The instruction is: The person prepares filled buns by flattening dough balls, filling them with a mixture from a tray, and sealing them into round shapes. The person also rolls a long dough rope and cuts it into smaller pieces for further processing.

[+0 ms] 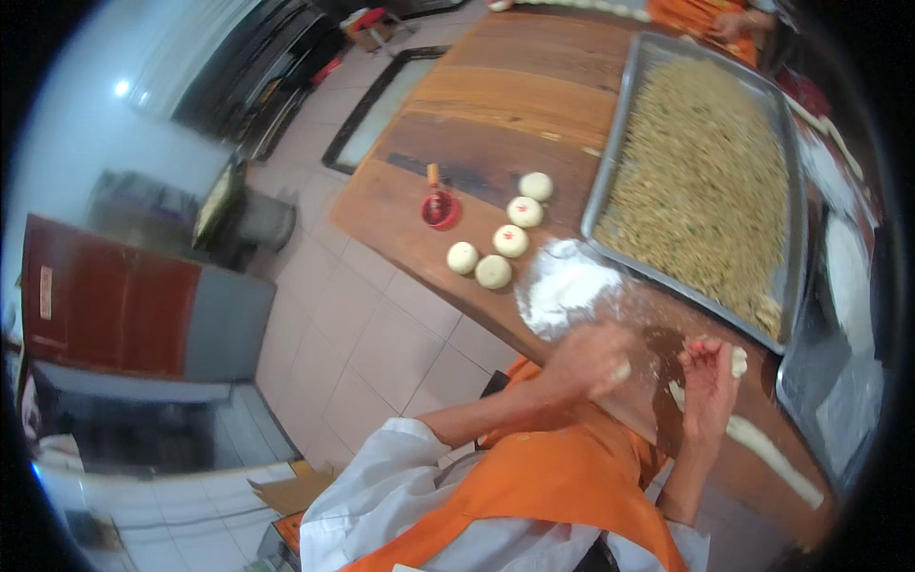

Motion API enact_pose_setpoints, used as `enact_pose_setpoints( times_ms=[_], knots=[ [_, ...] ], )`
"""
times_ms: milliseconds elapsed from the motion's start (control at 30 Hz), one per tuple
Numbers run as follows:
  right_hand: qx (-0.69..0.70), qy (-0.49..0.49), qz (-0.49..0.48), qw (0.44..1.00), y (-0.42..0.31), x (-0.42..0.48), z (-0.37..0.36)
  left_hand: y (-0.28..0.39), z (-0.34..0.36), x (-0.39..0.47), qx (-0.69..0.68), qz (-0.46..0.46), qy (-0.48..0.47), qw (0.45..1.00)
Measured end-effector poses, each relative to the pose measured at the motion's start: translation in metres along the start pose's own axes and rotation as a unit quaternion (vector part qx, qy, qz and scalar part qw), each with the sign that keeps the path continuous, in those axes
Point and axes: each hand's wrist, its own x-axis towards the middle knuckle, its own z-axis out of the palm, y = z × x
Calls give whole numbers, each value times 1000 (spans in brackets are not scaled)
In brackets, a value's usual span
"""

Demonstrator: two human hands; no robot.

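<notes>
My left hand [593, 354], blurred, is over the table's near edge beside a mound of white flour [568, 286]. A small pale lump of dough [620, 370] shows at its fingers. To its right, my right hand [706, 390] is palm up with curled fingers, holding another dough piece [738, 362] at its side. A red mark shows on one fingertip. Below this hand a long dough strip [775, 461] lies on the wooden table [493, 107], and a thin dough scrap is by the wrist. Several round filled buns [493, 272] sit left of the flour, two bearing red stamps.
A large metal tray [593, 214] of chopped filling lies beyond my hands. Left of the buns is a red dish [441, 209] with a wooden-handled stamp. Plastic film [847, 422] covers a tray at right. Another person's hand [730, 27] is at the far side.
</notes>
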Motion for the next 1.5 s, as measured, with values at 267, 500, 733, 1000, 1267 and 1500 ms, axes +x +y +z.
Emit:
enact_pose_setpoints(
  times_ms=[267,500,733,1000,1267,1500],
  knots=[
    [-43,-8,52,998,15,24,18,-29,-28,-34,-72,-182,78,978],
    [-30,-31,80,996,23,39,30,-153,-116,-101,67,-426,216,876],
    [-86,-11,83,993,25,46,42,-178,-118,-100,-140,-536,282,784],
    [-105,21,81,991,27,54,43,-220,-152,-39,120,-491,45,862],
    [-91,38,78,992,25,52,35,-242,-150,-23,55,-420,31,905],
    [-94,23,81,992,24,51,40,-210,-139,54,-8,-323,43,946]
  ],
)
